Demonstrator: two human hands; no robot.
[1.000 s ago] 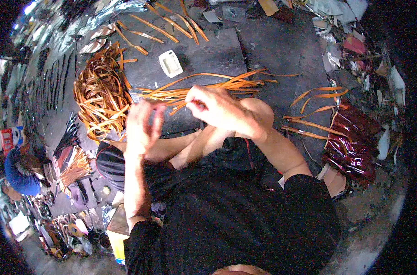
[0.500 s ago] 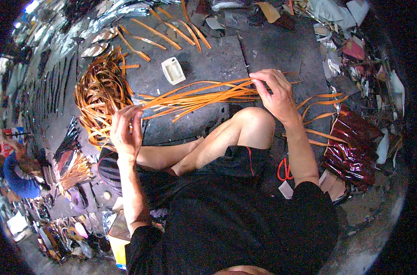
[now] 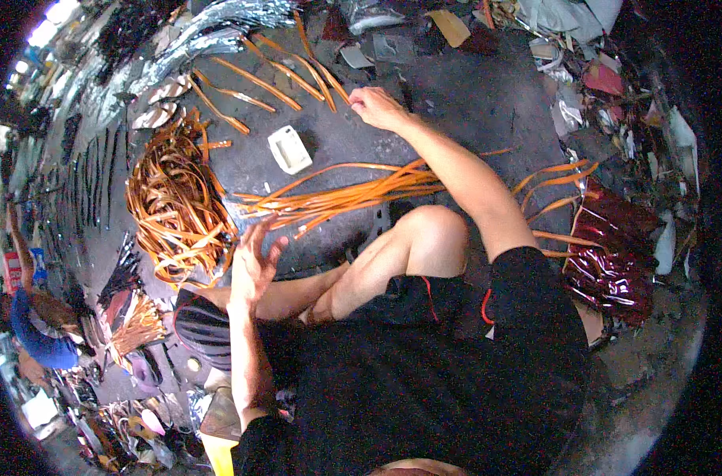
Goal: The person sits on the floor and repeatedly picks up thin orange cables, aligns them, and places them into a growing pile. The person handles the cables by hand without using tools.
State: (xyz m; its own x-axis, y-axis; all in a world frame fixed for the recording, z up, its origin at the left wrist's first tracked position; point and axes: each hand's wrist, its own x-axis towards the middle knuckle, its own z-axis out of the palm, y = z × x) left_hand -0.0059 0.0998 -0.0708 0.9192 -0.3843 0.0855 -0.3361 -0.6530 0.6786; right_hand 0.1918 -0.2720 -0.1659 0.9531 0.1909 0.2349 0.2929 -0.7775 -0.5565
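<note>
Up at the far middle, my right hand (image 3: 379,109) is closed, its fingertips pinched at the near end of an orange strip (image 3: 329,78), one of several laid apart on the dark floor. My left hand (image 3: 255,258) hovers empty with its fingers apart, just below a loose bundle of long orange strips (image 3: 337,193). That bundle lies stretched across the floor in front of my knee, its right part behind my right forearm. To the left sits a tangled heap of glossy brown-orange strips (image 3: 170,198).
A small white plastic tray (image 3: 289,149) rests beyond the bundle. Dark red glossy sheeting (image 3: 615,254) lies at the right, near more orange strips (image 3: 555,169). Scraps line the right edge. Another person in blue (image 3: 40,337) is at the far left.
My right hand has left the right end of the bundle and reached away to the laid-out strips. My left hand has let go of the bundle and drawn back slightly toward me.
</note>
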